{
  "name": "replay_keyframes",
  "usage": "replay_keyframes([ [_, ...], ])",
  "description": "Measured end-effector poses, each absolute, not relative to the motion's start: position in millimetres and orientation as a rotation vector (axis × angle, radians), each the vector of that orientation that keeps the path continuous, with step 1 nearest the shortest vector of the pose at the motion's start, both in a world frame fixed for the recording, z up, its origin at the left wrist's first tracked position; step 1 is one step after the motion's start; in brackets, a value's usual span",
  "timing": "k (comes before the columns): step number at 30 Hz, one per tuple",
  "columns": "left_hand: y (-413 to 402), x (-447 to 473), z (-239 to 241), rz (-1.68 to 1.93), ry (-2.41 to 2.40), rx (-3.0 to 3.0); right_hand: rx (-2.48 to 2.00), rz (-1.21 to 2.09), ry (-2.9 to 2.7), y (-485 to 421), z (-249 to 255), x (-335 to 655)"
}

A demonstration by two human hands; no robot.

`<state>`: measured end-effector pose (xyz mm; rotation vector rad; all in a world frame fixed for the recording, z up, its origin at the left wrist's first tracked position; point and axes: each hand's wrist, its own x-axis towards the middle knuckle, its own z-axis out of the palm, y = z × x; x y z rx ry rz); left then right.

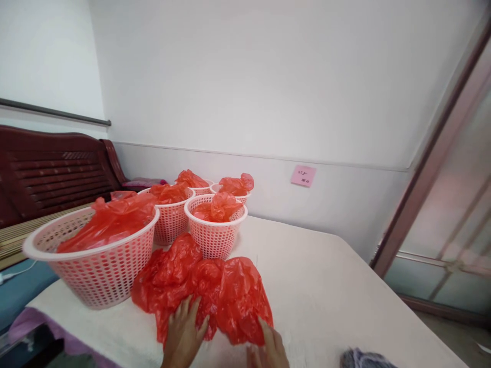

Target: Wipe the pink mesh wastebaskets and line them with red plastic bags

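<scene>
A person's two bare hands press down on a crumpled red plastic bag (203, 294) spread on a white cloth-covered surface (326, 291), seen from a head-worn camera. The left hand (184, 335) lies flat on the bag's near-left portion, fingers (191, 309) spread and extended rather than clenched, palm down on the film. The right hand (270, 350) sits at the bag's near-right edge, its fingers (264, 327) likewise laid out flat against the plastic; neither hand appears to pinch or lift it, though the lower part of each hand runs out of the frame. The bag lies directly ahead of both hands, extending away from the person, with its long axis running roughly left to right across the surface, so that each hand covers one end; the left reaches further onto the bag, the right only touches its margin. Just beyond the bag stand several pink perforated baskets, each lined or filled with similar red plastic: a large basket (99, 255) to the left and a smaller basket (215, 227) close behind the bag, with more behind them. A dark wooden bench (49, 168) stands against the wall at left, a pink note (303, 176) is stuck to the wall, and a grey cloth (364, 359) shows at the bottom right.
</scene>
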<state>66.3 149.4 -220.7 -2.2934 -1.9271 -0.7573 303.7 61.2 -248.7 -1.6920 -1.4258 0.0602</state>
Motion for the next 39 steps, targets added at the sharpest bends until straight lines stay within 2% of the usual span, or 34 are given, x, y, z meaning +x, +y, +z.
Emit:
replay_keyframes([
  [3,152,67,-224,-0.723,-1.916,-2.286,-1.675,0.079,-1.484,97,-247,290],
  [10,162,61,-241,-0.739,-1.926,-2.331,-1.677,0.26,-1.701,140,-208,250],
  [22,174,83,-216,-0.636,-1.924,-2.276,-1.588,0.198,-1.68,143,-222,253],
  [29,174,82,-218,-0.668,-1.89,-2.29,-1.551,0.184,-1.354,124,-220,274],
  [33,173,82,-216,-0.679,-1.894,-2.262,-1.543,0.225,-1.249,112,-204,286],
  [39,173,82,-215,-0.716,-1.897,-2.296,-1.554,0.085,-1.491,118,-175,301],
])
